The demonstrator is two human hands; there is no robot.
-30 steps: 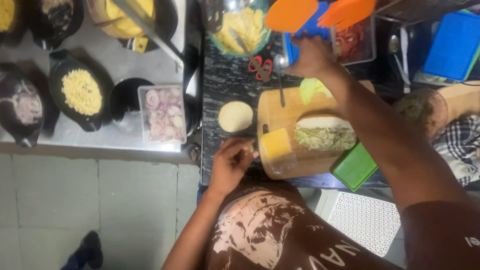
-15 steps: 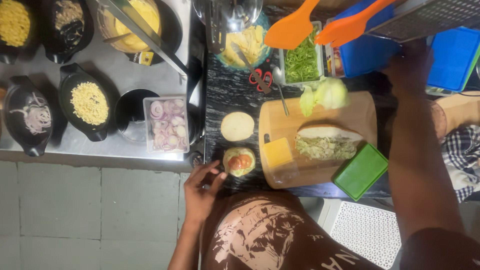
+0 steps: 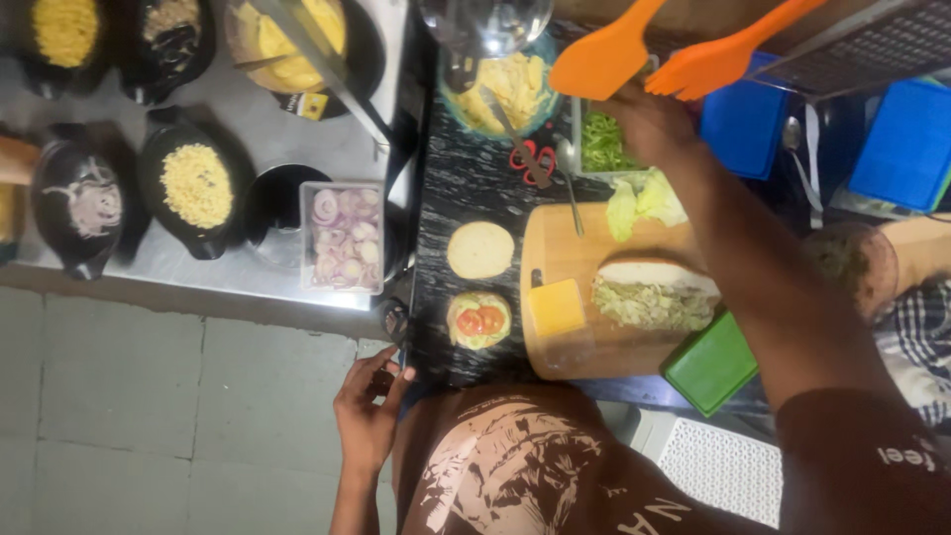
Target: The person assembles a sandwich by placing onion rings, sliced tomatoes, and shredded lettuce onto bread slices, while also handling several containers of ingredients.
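Head view: shredded greens (image 3: 601,142) in a clear tub (image 3: 579,163) are pinched by the right hand (image 3: 649,121) — light, limp, best gathered loosely — while the left hand (image 3: 369,416) is seen curled, thumb to fingertips, at the counter edge (image 3: 421,362).

Dim, uneven indoor light. The steel counter (image 3: 248,267) on my left catches a pale sheen, while the dark stone worktop (image 3: 466,178) soaks light up. My right arm (image 3: 773,287) looks shadowed and softly blurred. The glass bowl (image 3: 485,20) glints at the top edge. Corners fall murky; fine detail is grainy.
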